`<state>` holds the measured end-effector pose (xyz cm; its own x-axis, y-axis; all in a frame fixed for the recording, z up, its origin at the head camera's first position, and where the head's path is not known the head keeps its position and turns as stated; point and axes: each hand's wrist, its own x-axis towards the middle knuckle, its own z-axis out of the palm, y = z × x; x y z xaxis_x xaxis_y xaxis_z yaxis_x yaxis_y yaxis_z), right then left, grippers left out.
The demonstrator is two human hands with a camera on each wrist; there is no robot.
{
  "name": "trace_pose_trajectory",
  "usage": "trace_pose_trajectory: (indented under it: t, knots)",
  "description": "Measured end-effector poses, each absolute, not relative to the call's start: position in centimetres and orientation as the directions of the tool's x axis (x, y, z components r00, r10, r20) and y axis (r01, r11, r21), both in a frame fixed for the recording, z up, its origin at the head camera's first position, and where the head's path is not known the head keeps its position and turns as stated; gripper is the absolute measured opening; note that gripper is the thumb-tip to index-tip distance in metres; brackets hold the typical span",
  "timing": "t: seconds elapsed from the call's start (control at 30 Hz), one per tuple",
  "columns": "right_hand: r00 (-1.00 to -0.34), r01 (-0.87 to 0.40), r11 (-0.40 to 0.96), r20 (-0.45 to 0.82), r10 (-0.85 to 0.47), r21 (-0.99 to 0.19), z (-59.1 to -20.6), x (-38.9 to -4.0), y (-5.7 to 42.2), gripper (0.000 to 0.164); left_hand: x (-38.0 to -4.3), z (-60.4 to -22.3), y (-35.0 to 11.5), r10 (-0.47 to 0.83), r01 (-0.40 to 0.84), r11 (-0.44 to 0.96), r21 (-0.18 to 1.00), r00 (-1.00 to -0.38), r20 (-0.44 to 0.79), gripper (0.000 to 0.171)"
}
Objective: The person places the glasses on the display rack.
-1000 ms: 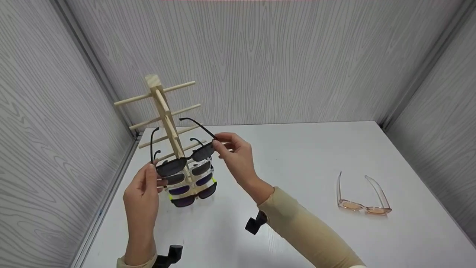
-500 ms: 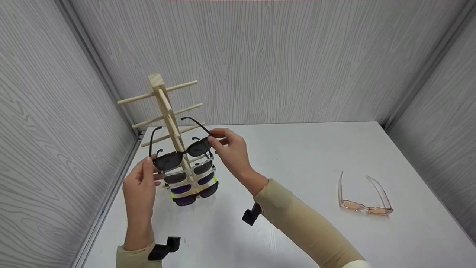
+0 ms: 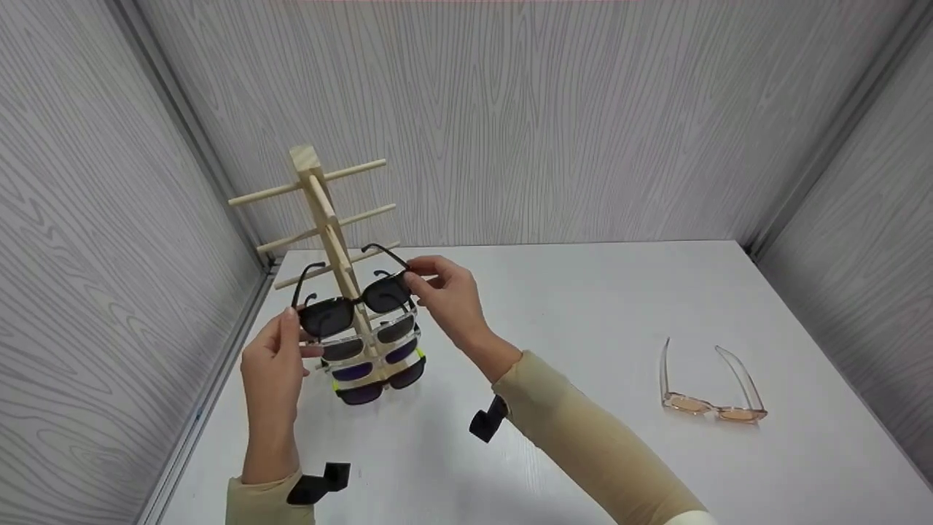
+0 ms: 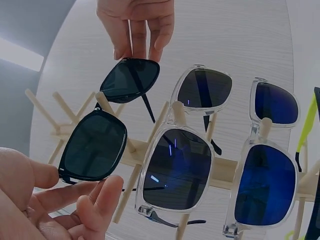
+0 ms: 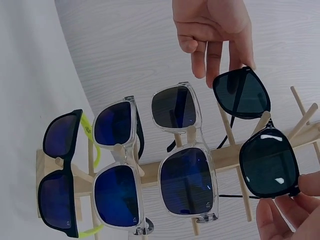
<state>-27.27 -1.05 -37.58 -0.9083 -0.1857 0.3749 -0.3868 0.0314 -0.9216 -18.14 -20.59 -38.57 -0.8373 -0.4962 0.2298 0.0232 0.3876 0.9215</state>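
Fingers of the left hand point(image 3: 273, 361) pinch one end of black sunglasses point(image 3: 326, 318), tilted at the wooden rack point(image 3: 305, 159) above three mounted pairs point(image 3: 342, 350); whether the black bridge bears on a peg point(image 4: 104, 101) is hard to tell. The right hand point(image 3: 450, 297) pinches the other end. Rightmost, peach-lensed glasses point(image 3: 689, 404) lie on the bench point(image 3: 583, 313).

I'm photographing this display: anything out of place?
Only the orange-lensed glasses lie apart on the table at right, off the rack bearing three pairs. Left hand and right hand hold the black sunglasses.
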Motion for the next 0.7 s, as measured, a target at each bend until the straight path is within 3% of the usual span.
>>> trace_pose_trajectory:
  t: [0.7]
  knots:
    - [-0.931,-0.345,0.05,0.334,-0.148,-0.937,-39.0,-27.4,1.8,0.022,-17.1,-39.2,-20.4,-0.521,-0.017,0.415,0.91,-0.824,0.222,0.05]
